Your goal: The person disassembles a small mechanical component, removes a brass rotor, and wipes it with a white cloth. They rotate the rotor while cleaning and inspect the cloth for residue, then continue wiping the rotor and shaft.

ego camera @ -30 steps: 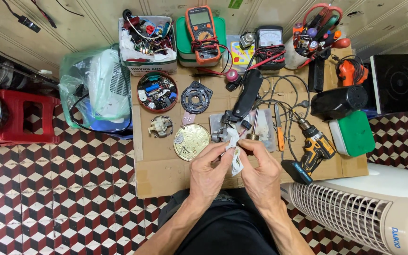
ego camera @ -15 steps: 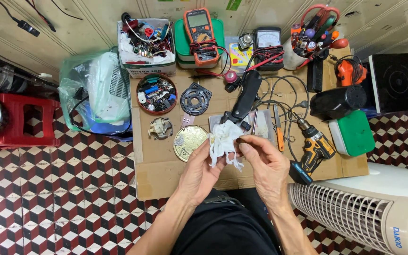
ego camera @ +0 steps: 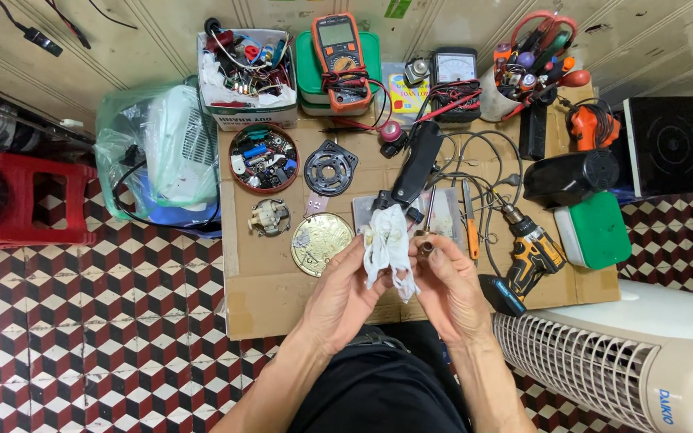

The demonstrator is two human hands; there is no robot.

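Gripping a white rag [ego camera: 387, 240], left hand [ego camera: 345, 293]; right hand [ego camera: 449, 290] fingers pinching a small metal part [ego camera: 425, 243], yellow drill [ego camera: 529, 258] beside.

One head-worn view looks almost straight down from above the seated person, facing the wall ahead. The cardboard sheet [ego camera: 282, 297] fills the middle at close range, its near edge by the hands; tiled floor [ego camera: 106, 337] lies left.

1. A flat cardboard sheet [ego camera: 282, 301] lies on the tiled floor [ego camera: 82, 337] and carries the things.
2. On it lie a round red tray [ego camera: 264, 158] of small parts, a brass disc [ego camera: 322, 244] and a black ring [ego camera: 331, 167].
3. A yellow drill [ego camera: 529, 255] lies at the right, near a green box [ego camera: 593, 229].
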